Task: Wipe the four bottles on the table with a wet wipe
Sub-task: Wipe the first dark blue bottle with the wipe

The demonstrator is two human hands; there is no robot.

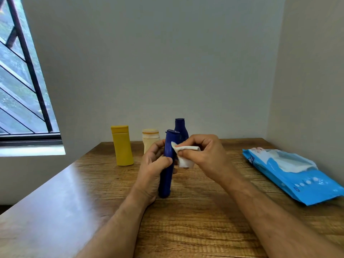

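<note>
My left hand (151,170) grips a dark blue bottle (167,175) around its middle and holds it nearly upright just above the wooden table (195,211). My right hand (202,155) pinches a folded white wet wipe (185,155) and presses it against the bottle's upper right side. Behind them, near the wall, stand a yellow bottle (122,146), a cream bottle (149,139) and a second dark blue bottle (180,127), the last two partly hidden by my hands.
A blue pack of wet wipes (292,172) lies on the table's right side, its flap open with a white wipe showing. Walls close the table in at the back and right. A barred window (22,81) is at the left.
</note>
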